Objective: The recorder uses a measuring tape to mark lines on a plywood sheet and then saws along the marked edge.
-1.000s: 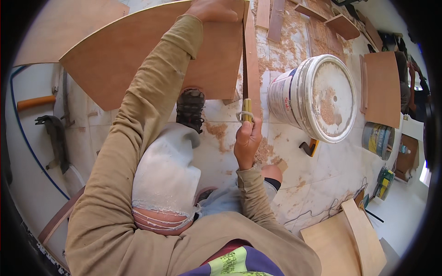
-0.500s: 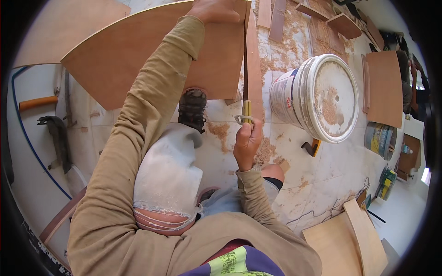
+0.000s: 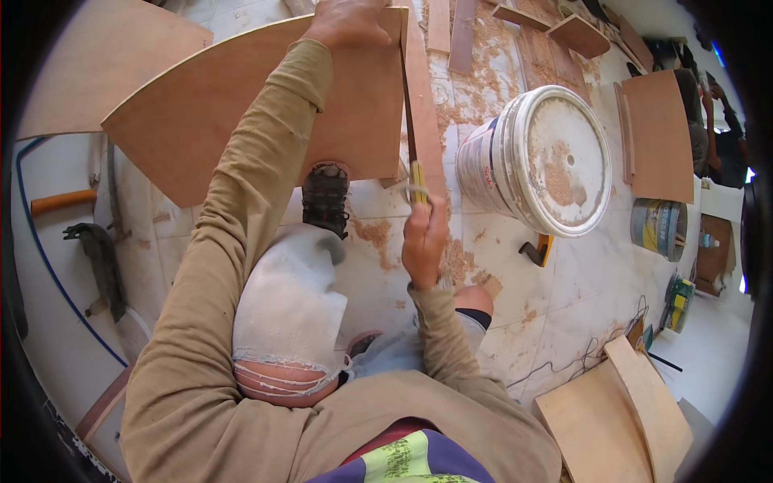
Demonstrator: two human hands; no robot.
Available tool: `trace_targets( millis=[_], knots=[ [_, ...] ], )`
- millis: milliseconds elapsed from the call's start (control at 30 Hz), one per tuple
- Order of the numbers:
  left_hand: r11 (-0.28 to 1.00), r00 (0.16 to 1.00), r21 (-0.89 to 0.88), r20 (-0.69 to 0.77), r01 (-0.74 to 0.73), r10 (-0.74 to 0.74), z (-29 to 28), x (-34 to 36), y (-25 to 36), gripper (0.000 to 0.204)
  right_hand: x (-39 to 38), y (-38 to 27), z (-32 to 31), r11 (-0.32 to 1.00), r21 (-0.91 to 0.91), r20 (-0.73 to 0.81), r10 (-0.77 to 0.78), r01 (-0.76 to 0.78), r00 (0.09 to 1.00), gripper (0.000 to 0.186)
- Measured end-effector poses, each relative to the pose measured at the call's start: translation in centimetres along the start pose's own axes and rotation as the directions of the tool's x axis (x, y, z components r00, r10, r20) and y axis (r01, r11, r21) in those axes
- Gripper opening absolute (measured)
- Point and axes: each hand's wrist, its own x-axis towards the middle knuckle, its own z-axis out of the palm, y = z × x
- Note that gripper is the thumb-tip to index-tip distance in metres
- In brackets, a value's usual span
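The right hand (image 3: 425, 240) is closed around the saw (image 3: 418, 179), its fingers wrapped over the lower part of the yellow handle. That wrist looks nearly straight, the forearm rising from the lower edge with the hand in front of the body, between the knees. From the handle the dark blade runs away from the person, between the straight right edge of the board (image 3: 205, 117) and a narrow strip (image 3: 425, 133) of wood. The left hand (image 3: 350, 22) lies on the board's far right corner, its fingers pointing rightward toward the blade; whether it grips the edge or only presses down, I cannot tell. The left arm reaches long and slanting across the board, sleeve down to near the wrist. A shoe (image 3: 326, 197) meets the board's near edge, and right of the strip stands a lidded white bucket (image 3: 568, 161).
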Motion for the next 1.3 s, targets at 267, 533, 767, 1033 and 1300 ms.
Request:
trace_targets(
  millis=[267, 533, 767, 1033, 1300],
  knots=[
    [0.998, 0.999, 0.063, 0.038, 0.019, -0.022, 0.3, -0.5, 0.2, 0.045, 15.4, -1.5, 7.3, 0.974, -0.036, -0.105, -0.228, 0.226, 0.968, 0.030],
    [1.000, 1.000, 0.014, 0.024, 0.018, -0.018, 0.6, 0.5, -0.7, 0.045, 0.2, 1.1, 0.8, 0.998, 0.040, -0.036, 0.039, -0.038, 0.999, 0.025],
    [0.993, 0.992, 0.079, 0.079, 0.089, -0.095, 0.2, 0.1, 0.5, 0.052, 17.4, 0.2, 8.2, 0.994, -0.027, -0.118, -0.106, 0.103, 0.987, 0.033],
    [0.999, 0.991, -0.003, 0.126, 0.052, -0.051, 1.0, 0.9, -1.3, 0.055, 0.6, 2.4, 1.4, 0.995, 0.084, -0.046, 0.055, -0.051, 0.997, 0.026],
    [0.997, 0.994, 0.038, 0.077, 0.069, -0.071, 0.5, 0.6, -0.3, 0.052, 18.3, 1.7, 8.9, 0.961, 0.052, -0.141, -0.262, 0.272, 0.955, 0.031]
  ],
)
